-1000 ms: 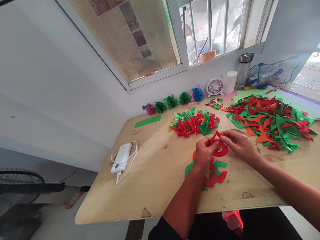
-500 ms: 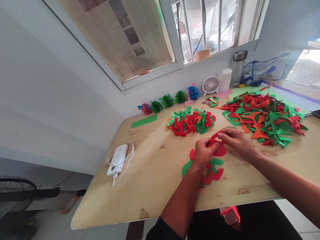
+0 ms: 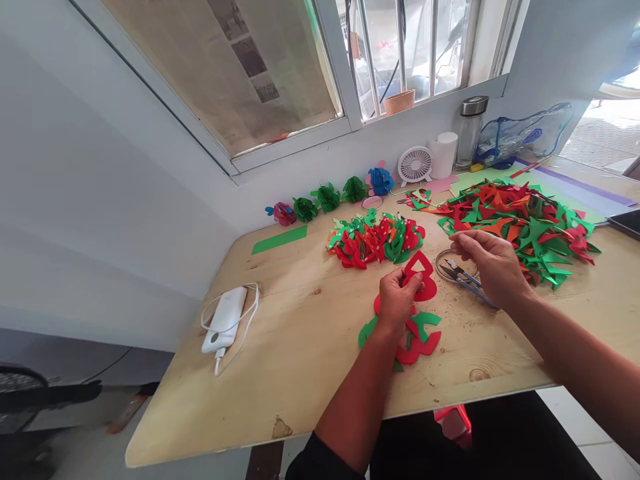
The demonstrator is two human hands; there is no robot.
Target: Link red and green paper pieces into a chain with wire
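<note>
My left hand (image 3: 397, 297) is closed on a red paper cut-out (image 3: 424, 288), which has a small angular opening near its top. My right hand (image 3: 493, 265) has moved apart from it, thumb and fingers pinched together; whether anything is between them I cannot make out. Below the right hand lie a pair of small snips (image 3: 466, 281) with pointed blades, partly covered by the hand, and a thin ring (image 3: 439, 268). Under and beside my left wrist are loose red cut-outs (image 3: 429, 343) and green cut-outs (image 3: 427, 320).
A heap of red and green cut paper shapes (image 3: 367, 243) lies beyond my hands. Paper scraps (image 3: 543, 230) pile up at the right. Folded paper figures (image 3: 327, 198), a small fan (image 3: 415, 165) and a glass bottle (image 3: 470, 133) line the wall. A power bank (image 3: 225, 320) lies left.
My right hand has let go of the red cut-out and moved right and up, uncovering the snips and ring. My left hand still holds the cut-out. The view has shifted slightly.
</note>
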